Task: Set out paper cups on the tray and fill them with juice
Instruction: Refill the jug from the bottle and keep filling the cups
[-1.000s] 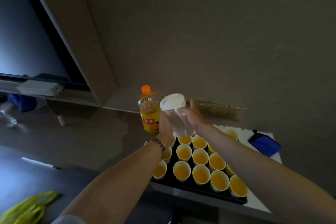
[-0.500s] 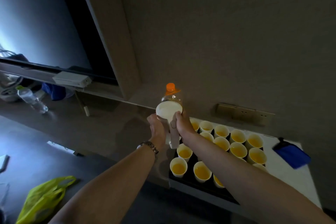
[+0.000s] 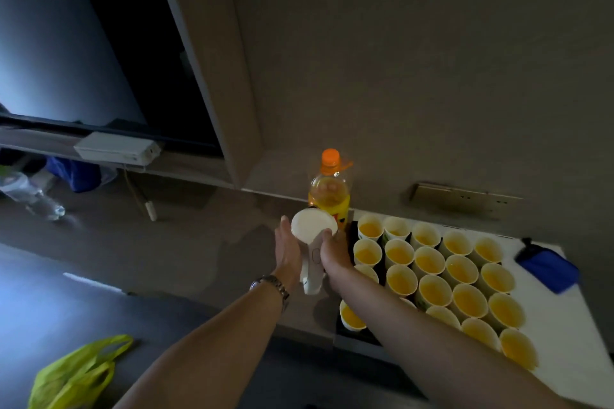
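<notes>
Nearest lay a crumpled yellow-green plastic bag [image 3: 74,372] on the dark counter. Beyond it, the right hand [image 3: 334,251] clasped a stack of white paper cups [image 3: 312,242], held bottom-up just left of the black tray [image 3: 345,332]; the left hand [image 3: 288,251] rested flat-fingered against the stack. Thin paper probably crushes easily, so the sidewalls seemed best to hold. Filled yellow cups [image 3: 432,285] crowded the tray, leaving little room. Behind stood the orange-capped juice bottle [image 3: 329,191].

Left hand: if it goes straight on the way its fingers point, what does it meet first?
Probably nothing near: the left hand points past the cup stack, left of the bottle, toward the wall; depth is unclear.
</notes>
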The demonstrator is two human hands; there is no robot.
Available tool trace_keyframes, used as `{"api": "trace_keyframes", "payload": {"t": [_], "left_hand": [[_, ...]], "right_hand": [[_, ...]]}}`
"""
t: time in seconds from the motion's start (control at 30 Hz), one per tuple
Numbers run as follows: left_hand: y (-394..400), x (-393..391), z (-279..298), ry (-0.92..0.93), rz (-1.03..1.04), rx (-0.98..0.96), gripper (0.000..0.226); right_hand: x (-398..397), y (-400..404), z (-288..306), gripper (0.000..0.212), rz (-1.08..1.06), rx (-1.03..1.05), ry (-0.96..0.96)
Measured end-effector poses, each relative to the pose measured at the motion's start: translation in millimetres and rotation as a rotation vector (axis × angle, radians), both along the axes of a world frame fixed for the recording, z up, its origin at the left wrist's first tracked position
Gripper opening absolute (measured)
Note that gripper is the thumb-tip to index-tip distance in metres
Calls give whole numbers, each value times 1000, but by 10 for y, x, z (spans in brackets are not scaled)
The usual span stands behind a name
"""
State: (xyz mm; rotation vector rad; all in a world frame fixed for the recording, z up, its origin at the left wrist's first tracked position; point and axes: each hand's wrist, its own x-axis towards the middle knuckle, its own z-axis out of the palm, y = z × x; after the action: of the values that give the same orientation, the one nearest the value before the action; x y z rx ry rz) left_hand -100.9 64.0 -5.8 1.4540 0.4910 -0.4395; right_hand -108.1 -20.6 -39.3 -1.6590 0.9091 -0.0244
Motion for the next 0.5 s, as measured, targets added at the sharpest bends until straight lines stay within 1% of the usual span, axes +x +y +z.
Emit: {"api": "trace_keyframes", "payload": {"t": [0.1, 0.3, 0.5], "left_hand": [[4, 46, -111, 10, -25, -19, 67], [-19, 162, -389, 27, -70, 23, 67], [-27, 279, -518, 35, -101, -19, 60]], "right_hand": [[-21, 87, -11, 56, -62, -10, -2], [15, 87, -59, 49, -79, 11, 30], [72, 59, -157, 45, -115, 30, 13]]}}
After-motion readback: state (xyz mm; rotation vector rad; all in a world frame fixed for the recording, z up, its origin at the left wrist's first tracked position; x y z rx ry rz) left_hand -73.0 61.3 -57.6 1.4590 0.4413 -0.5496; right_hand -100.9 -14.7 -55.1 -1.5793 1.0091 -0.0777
